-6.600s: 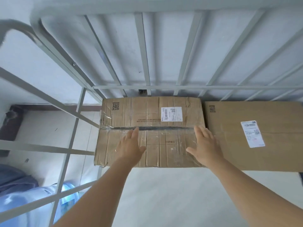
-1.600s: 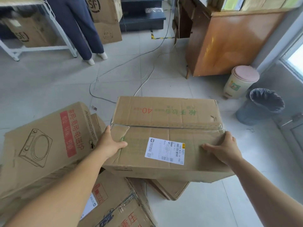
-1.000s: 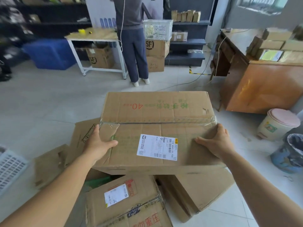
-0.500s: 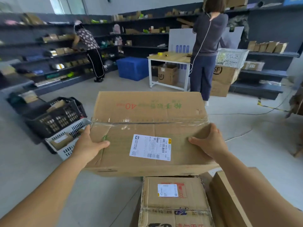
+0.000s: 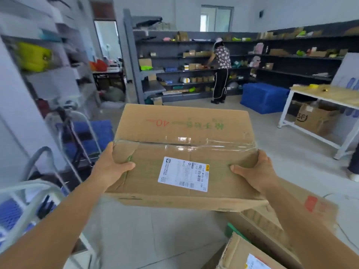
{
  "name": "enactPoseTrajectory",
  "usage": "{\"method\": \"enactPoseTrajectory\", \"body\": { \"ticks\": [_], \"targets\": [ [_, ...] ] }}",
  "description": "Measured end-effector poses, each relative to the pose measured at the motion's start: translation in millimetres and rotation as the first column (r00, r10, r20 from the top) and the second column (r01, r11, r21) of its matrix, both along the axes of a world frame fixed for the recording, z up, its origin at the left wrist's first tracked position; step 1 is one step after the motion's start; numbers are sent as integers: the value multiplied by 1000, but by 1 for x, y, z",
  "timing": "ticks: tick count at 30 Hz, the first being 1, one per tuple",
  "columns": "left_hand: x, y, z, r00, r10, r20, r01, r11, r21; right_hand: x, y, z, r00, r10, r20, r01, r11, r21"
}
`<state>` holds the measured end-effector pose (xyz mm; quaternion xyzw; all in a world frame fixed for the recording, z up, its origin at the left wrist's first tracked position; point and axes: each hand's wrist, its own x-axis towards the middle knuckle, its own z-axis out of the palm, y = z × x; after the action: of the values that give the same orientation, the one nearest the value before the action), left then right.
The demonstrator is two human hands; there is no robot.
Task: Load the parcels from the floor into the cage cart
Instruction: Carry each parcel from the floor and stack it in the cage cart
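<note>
Cardboard parcel (image 5: pixel 184 152) held clear of the floor, at chest height, flat side up. Left hand (image 5: pixel 110 167) gripping the left edge, thumb curled over the top. Right hand (image 5: pixel 256 171) gripping the right edge likewise. White shipping label (image 5: pixel 183 174) on the near flap; clear tape across the seam. Further parcels (image 5: pixel 272 226) on the floor at lower right. Cage cart rails (image 5: pixel 35 193) at lower left, blurred. Person (image 5: pixel 220 70) standing at dark shelving (image 5: pixel 291 61) beyond.

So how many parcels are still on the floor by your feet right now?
2 visible: a large box under the right forearm, and a box corner at the bottom edge. More may lie hidden beneath the carried box or out of frame.
</note>
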<state>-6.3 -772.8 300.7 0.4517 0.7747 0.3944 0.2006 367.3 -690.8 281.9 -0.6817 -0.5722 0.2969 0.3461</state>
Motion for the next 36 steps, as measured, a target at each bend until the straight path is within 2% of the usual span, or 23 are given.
{"method": "enactPoseTrajectory", "body": {
  "ticks": [5,12,19,21,22,24,31,36],
  "targets": [
    [-47,-64,19,973,225,-60,-224,974,24,-76,13,16,979,205,-16,-205,978,48],
    [-110,-173,46,866,493,-83,-484,869,103,-202,-3,36,882,469,-41,-462,879,115],
    [-173,-291,67,718,695,-48,-681,714,162,-343,-57,59,712,697,-82,-680,714,166],
    [-224,-376,70,603,797,-41,-778,599,190,-448,-113,54,624,778,-69,-762,626,165],
    [-228,-381,67,595,803,-29,-786,589,186,-450,-119,58,599,797,-75,-780,602,168],
    [-257,-430,55,526,850,-30,-835,523,168,-510,-152,45,533,844,-63,-831,536,152],
    [-251,-442,39,487,873,2,-859,478,184,-537,-157,58,460,888,-14,-879,458,129],
    [-272,-487,-4,352,931,94,-935,344,93,-610,-193,34,309,949,69,-951,308,29]
  ]
}}
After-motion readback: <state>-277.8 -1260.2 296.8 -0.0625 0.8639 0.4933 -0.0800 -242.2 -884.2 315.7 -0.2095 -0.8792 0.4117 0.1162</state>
